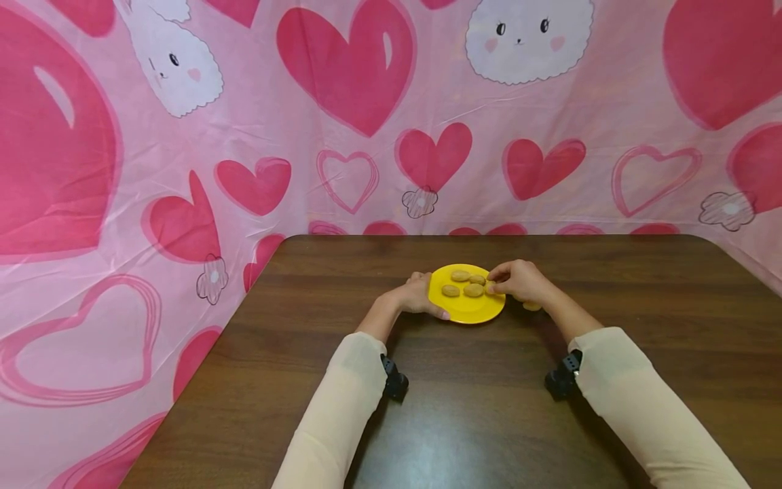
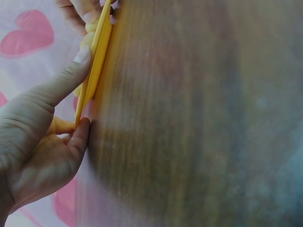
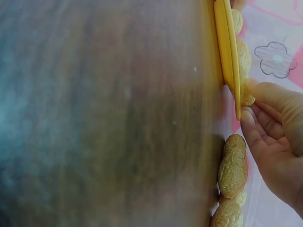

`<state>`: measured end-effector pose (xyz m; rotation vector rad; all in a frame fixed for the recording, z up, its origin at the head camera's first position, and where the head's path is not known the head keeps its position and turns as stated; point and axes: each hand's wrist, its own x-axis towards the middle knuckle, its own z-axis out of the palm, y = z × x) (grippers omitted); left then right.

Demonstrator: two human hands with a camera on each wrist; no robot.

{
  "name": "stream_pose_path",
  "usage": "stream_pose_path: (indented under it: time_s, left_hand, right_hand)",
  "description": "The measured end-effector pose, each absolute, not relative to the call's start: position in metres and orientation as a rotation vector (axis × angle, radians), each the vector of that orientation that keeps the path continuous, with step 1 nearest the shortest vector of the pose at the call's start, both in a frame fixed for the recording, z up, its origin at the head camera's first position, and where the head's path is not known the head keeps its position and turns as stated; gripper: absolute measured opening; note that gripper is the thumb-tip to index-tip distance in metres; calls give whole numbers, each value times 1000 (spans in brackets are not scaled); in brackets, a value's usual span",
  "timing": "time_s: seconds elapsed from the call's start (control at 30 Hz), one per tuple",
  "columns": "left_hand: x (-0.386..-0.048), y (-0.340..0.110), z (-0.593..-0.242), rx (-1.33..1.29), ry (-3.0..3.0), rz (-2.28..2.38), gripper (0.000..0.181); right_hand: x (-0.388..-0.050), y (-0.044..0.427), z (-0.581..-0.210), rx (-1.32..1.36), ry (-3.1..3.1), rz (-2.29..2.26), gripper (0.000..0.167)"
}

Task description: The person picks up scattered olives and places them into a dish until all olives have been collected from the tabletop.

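A yellow plate [image 1: 469, 314] [image 2: 98, 61] [image 3: 228, 47] lies on the table with several peanuts in their shells [image 1: 473, 290] [image 3: 243, 56] on it. My left hand [image 1: 415, 295] [image 2: 45, 127] grips its left rim, thumb over the top and fingertips at the outer edge. At the right side, my right hand [image 1: 525, 280] [image 3: 279, 127] pinches a peanut [image 1: 491, 288] [image 3: 247, 93] between thumb and fingers, just over the rim; the fingers partly hide it.
More peanuts [image 1: 531, 306] [image 3: 233, 168] lie on the brown wooden table [image 1: 470, 421] beside the plate's right side, partly hidden under my right hand in the head view. A pink cloth with hearts [image 1: 366, 204] hangs behind the table's far edge.
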<state>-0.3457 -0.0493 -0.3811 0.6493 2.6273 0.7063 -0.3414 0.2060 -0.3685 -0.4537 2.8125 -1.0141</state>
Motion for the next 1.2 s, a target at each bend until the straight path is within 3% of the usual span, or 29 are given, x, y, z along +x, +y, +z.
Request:
stream_pose_path:
  time_s: [0.7,1.2]
  left_hand:
    - [-345,-48,-380,633,2624,698,101]
    - [-345,-49,-379,669,2618,698,101]
  right_hand:
    - [-338,212,-361,-314,2745,-1031,44]
    - [-329,235,-355,-362,2900,-1092,38]
